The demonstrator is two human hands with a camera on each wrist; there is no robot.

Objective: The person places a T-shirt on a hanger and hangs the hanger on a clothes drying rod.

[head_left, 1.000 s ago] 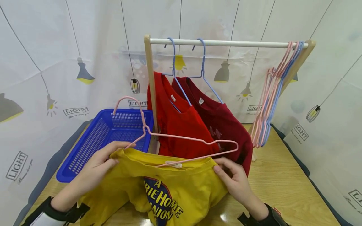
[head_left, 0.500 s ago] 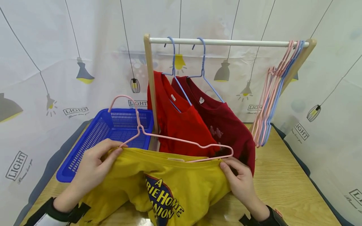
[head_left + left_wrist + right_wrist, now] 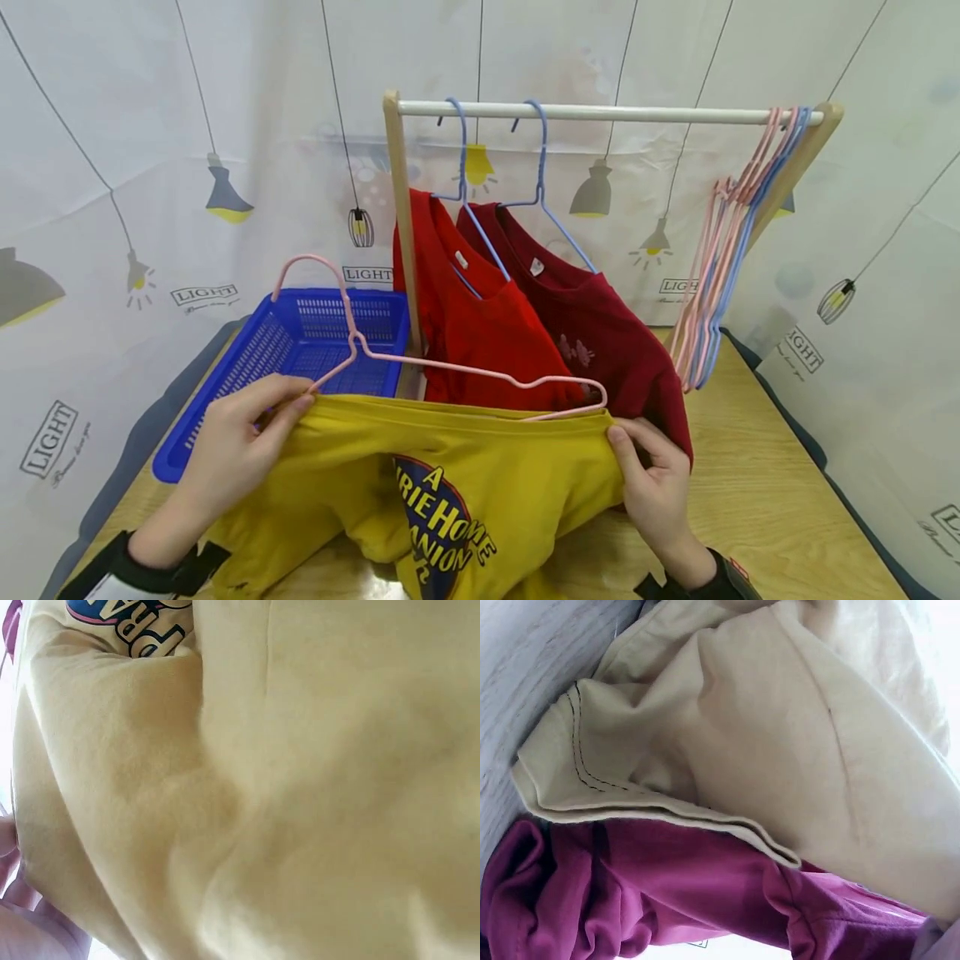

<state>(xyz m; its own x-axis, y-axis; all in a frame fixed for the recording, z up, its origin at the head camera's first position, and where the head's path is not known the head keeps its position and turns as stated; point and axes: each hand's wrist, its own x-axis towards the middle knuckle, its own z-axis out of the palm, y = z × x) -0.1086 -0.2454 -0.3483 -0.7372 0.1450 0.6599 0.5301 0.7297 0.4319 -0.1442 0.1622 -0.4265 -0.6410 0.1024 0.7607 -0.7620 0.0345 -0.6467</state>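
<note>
A yellow T-shirt (image 3: 525, 492) with a dark blue printed badge is stretched between both hands in the head view. My left hand (image 3: 232, 433) pinches the left end of its neckline, where the pink hanger's (image 3: 450, 364) left arm meets the cloth. The hanger's left end is hidden; its right end stands just above the neckline, with part of the lower bar inside. My right hand (image 3: 656, 483) pinches the neckline's right end. Yellow cloth (image 3: 247, 787) fills most of the left wrist view, while a hemmed shirt edge (image 3: 667, 810) crosses the right wrist view.
Behind the shirt, a red garment (image 3: 472, 333) and a dark red one (image 3: 600, 333) hang on blue hangers from a white rail (image 3: 637, 112). Several pink and blue hangers (image 3: 723, 275) crowd its right end. A blue basket (image 3: 180, 425) stands at left on the wooden table (image 3: 757, 467).
The right hand has moved right and the left hand slightly left, pulling the neckline straighter and wider. The pink hanger has shifted left, and its right arm sits closer to the neckline's right corner.
</note>
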